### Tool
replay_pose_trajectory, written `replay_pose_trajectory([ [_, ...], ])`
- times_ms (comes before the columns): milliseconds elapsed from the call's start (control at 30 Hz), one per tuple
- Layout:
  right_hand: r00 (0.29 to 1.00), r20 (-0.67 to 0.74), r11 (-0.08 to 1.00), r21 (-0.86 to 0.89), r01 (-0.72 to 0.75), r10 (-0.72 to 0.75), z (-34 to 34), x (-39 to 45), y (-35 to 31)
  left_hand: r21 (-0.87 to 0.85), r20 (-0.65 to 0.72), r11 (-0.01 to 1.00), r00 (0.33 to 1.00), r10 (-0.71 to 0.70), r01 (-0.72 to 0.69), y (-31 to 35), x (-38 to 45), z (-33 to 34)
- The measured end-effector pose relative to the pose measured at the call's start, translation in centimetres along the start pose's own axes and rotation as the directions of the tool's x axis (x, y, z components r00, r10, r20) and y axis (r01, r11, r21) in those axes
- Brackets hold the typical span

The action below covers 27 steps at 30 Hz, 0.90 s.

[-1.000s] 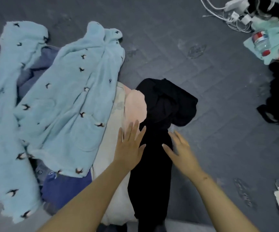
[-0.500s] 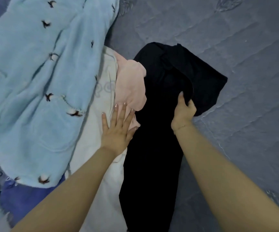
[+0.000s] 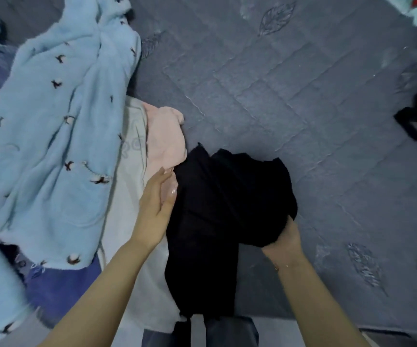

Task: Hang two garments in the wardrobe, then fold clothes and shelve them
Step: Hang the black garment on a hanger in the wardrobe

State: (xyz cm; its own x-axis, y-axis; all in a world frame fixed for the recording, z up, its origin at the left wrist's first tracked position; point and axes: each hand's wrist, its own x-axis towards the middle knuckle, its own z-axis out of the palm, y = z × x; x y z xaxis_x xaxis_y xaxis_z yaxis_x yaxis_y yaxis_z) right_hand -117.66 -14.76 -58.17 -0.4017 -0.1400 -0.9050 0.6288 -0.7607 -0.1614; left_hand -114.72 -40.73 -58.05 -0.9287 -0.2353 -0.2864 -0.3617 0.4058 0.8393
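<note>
Grey quilted bedding (image 3: 290, 91), stitched with leaf motifs, carried the laundry. At its near edge lay the black garment (image 3: 217, 209), its upper part doubled toward the person and its lower length trailing off the bed. The right hand (image 3: 284, 237) gripped the bunched upper fabric, fingers buried in the folds. The left hand (image 3: 156, 209) stood edge-on with straight, unclenched fingers, touching the garment's left border beside the pink garment (image 3: 165, 139). A fluffy blue robe (image 3: 52, 126) sprawled farther left. Likely hazard: with only one corner held, the fold could land skewed, or the overhanging length could drag the piece floorward.
</note>
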Motion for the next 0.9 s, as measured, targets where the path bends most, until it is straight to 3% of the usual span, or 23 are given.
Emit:
replay_pose_trajectory([
  [67,0.992,-0.064,0.956,-0.277,0.091,-0.113,-1.8,-2.1,-1.7,0.009,0.028,0.998,0.998,0.061,-0.061,2.2,-0.7,1.1],
  [100,0.976,-0.081,0.881,-0.45,0.147,-0.204,-2.6,-3.0,-2.6,0.032,0.058,0.996,0.995,0.086,-0.088,3.2,-0.8,2.0],
  [133,0.951,-0.069,0.76,-0.619,0.197,-0.303,-3.7,-3.8,-3.4,0.066,0.098,0.992,0.99,0.102,-0.109,4.1,-0.8,3.1],
  [200,0.89,0.024,0.392,-0.892,0.224,-0.455,-6.3,-4.7,-5.0,0.118,0.198,0.98,0.971,0.132,-0.158,5.7,-0.3,5.9],
  [267,0.865,0.175,-0.006,-0.981,0.195,-0.47,-8.8,-5.5,-6.5,0.144,0.337,0.972,0.933,0.13,-0.187,6.9,0.4,9.4],
  [300,0.86,0.219,-0.105,-0.976,0.192,-0.461,-9.9,-5.9,-7.1,0.157,0.423,0.971,0.901,0.099,-0.18,7.3,0.7,11.2],
  [333,0.847,0.257,-0.14,-0.966,0.216,-0.465,-10.8,-6.5,-7.7,0.172,0.511,0.972,0.858,0.052,-0.161,7.6,0.9,13.1],
  [400,0.79,0.364,-0.126,-0.928,0.349,-0.493,-12.0,-7.5,-8.4,0.2,0.651,0.968,0.759,-0.015,-0.153,8.0,0.9,16.5],
  [467,0.704,0.435,-0.007,-0.854,0.521,-0.561,-12.7,-8.4,-8.7,0.232,0.727,0.955,0.685,-0.043,-0.186,7.9,0.7,19.0],
  [600,0.641,0.31,0.278,-0.71,0.647,-0.702,-13.3,-9.9,-9.6,0.283,0.808,0.921,0.584,-0.078,-0.269,7.9,-0.3,21.6],
  [700,0.691,0.223,0.47,-0.588,0.658,-0.688,-13.2,-11.3,-11.0,0.193,0.81,0.962,0.584,-0.044,-0.195,8.4,-2.0,21.8],
  [767,0.746,0.208,0.594,-0.487,0.64,-0.633,-12.9,-12.3,-12.2,0.149,0.768,0.986,0.637,-0.065,-0.078,8.6,-3.1,21.2],
  [833,0.751,0.225,0.61,-0.464,0.643,-0.62,-12.4,-13.1,-13.4,0.168,0.734,0.986,0.665,-0.139,0.02,8.3,-4.0,20.0],
  [900,0.697,0.217,0.505,-0.549,0.666,-0.684,-11.8,-13.6,-14.4,0.28,0.717,0.958,0.65,-0.25,0.06,7.7,-5.2,18.5],
])
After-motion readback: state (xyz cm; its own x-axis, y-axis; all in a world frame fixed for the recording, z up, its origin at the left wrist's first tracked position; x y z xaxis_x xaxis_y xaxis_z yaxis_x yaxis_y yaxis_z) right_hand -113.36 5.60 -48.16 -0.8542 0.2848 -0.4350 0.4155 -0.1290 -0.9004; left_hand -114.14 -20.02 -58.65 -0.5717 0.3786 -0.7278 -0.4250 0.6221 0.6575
